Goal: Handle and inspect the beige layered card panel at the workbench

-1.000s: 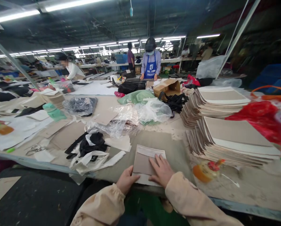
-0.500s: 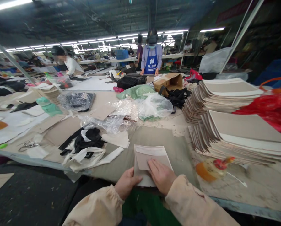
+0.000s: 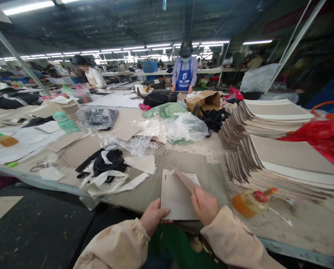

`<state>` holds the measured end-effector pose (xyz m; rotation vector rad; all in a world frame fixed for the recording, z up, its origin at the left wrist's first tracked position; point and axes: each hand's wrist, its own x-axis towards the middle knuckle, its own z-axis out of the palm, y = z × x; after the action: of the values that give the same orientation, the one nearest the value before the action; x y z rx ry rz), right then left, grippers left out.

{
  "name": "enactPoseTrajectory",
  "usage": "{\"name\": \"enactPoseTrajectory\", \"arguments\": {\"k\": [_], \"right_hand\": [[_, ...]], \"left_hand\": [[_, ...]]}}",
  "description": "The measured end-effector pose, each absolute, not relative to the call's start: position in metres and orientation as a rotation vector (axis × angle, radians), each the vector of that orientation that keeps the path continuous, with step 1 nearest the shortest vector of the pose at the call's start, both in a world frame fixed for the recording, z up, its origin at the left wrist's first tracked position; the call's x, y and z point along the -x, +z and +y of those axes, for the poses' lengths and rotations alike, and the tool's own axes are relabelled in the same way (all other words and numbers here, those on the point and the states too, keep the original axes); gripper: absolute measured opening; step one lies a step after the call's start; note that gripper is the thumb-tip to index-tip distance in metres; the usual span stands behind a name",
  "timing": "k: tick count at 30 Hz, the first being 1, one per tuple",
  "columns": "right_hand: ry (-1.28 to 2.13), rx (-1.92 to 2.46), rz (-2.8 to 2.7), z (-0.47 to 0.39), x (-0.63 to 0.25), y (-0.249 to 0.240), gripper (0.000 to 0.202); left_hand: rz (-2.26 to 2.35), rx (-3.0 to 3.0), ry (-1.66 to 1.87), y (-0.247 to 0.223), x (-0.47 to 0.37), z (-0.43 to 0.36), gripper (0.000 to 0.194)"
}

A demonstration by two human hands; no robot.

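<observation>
A beige rectangular panel (image 3: 175,198) with a small slot near its top left corner lies at the table's front edge. My left hand (image 3: 153,216) grips its lower left edge, thumb on top and fingers underneath. A smaller beige flap or piece (image 3: 185,180) rises at a slant above the panel, and my right hand (image 3: 204,204) pinches its right side. Whether this piece is joined to the panel, I cannot tell. To the right of my right hand lies a bottle of amber liquid with a red cap (image 3: 250,201).
Two stacks of beige panels, a near stack (image 3: 292,155) and a far stack (image 3: 275,110), stand at right beside a red plastic bag (image 3: 323,130). Black and white fabric strips (image 3: 108,168), scissors (image 3: 40,165) and clear plastic bags (image 3: 186,127) lie left and ahead. A co-worker (image 3: 184,73) stands opposite.
The smaller piece has gone from lying flat under my right hand to being lifted at a slant in its fingers. My left hand keeps its hold on the panel. The view has shifted slightly.
</observation>
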<state>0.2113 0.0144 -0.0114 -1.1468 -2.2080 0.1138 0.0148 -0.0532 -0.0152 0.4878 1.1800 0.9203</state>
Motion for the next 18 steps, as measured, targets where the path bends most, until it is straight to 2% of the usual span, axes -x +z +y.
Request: {"name": "enactPoseTrajectory", "arguments": {"k": [6, 11, 18], "right_hand": [[0.165, 1.049, -2.353, 0.008, -0.208, -0.006, 0.04], [0.051, 0.91, -2.586, -0.008, -0.19, -0.017, 0.041], [-0.019, 0.941, -2.616, -0.009, -0.183, -0.026, 0.039]], "left_hand": [[1.159, -0.558, 0.903, -0.018, -0.016, -0.055, 0.053], [1.139, -0.584, 0.905, -0.02, -0.015, -0.054, 0.054], [1.173, -0.546, 0.886, -0.016, -0.016, -0.053, 0.058]]}}
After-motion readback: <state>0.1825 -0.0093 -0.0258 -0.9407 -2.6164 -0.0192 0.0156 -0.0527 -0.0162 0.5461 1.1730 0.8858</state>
